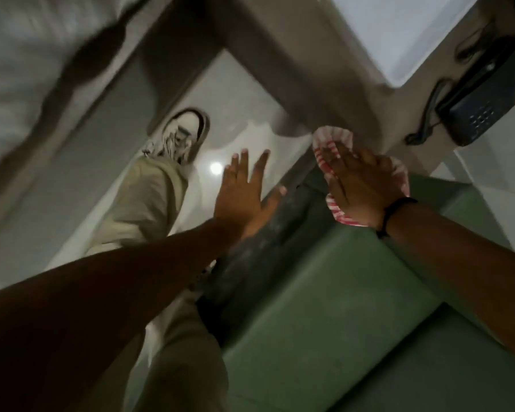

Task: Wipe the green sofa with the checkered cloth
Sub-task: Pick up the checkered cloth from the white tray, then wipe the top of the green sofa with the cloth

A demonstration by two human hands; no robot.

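Two bare hands reach out over the edge of a green sofa (324, 322), seen from above through a tilted, motion-blurred head view. Right hand (360, 185) lies flat, palm down, on the red-and-white checkered cloth (333, 138), its fingers (336, 153) held close together and pressing the fabric against the far end of the sofa; it does not pinch the cloth, only bears down on it. Cloth edges show around the hand on three sides: bunched beyond the fingertips, along the outer side by the wrist, and beneath the palm. A dark band (399, 209) circles the right wrist.

Left hand (244, 191) is open, fingers (243, 162) spread and stretched forward, holding nothing. Whether its palm rests on the sofa's dark grey front face (250, 257) or hangs just above it cannot be told, though the thumb lies close against that face.

Beside the sofa runs a pale glossy floor (235, 93) with a bright light spot reflected near the left fingertips. A leg in beige trousers (143, 203) ends in a white and dark sneaker (185, 132) planted on that floor. Beyond the cloth stands a pale piece of furniture (309, 69), and to its right sits a dark blue perforated device (485, 102) with black cables (431, 108) trailing from it
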